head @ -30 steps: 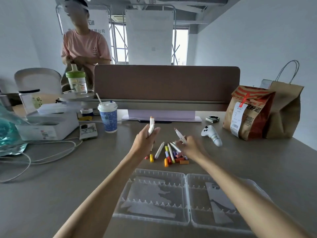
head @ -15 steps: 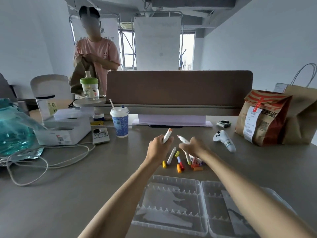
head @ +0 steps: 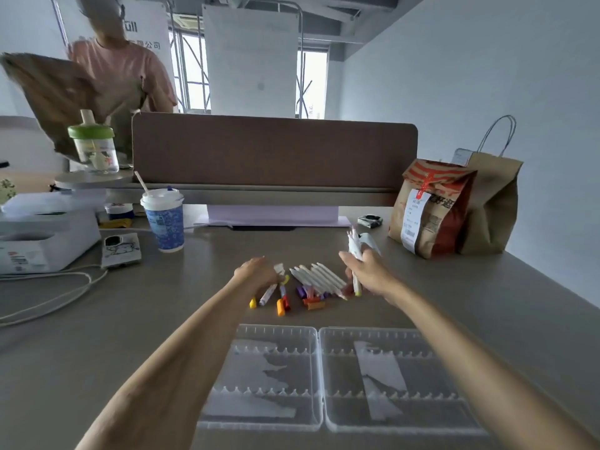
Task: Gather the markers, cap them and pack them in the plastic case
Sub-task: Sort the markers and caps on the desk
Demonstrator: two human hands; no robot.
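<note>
Both hands in at the markers (head: 319, 278); plastic case (head: 276, 329) lying open in front.

Right hand (head: 367, 271) grips a bunch of white pens (head: 354, 246), barrels standing up past the fingers, one tip poking out below; left hand (head: 258, 274) is down at the left edge of the pile, back of the hand to the camera, a white marker end showing just beside its fingers, and I cannot tell whether it grips anything; between the hands the markers lie side by side in a row on the table (head: 487, 303); loose coloured caps (head: 313, 303) sit scattered just in front of them; the case lies nearer the camera, both halves flat.
</note>
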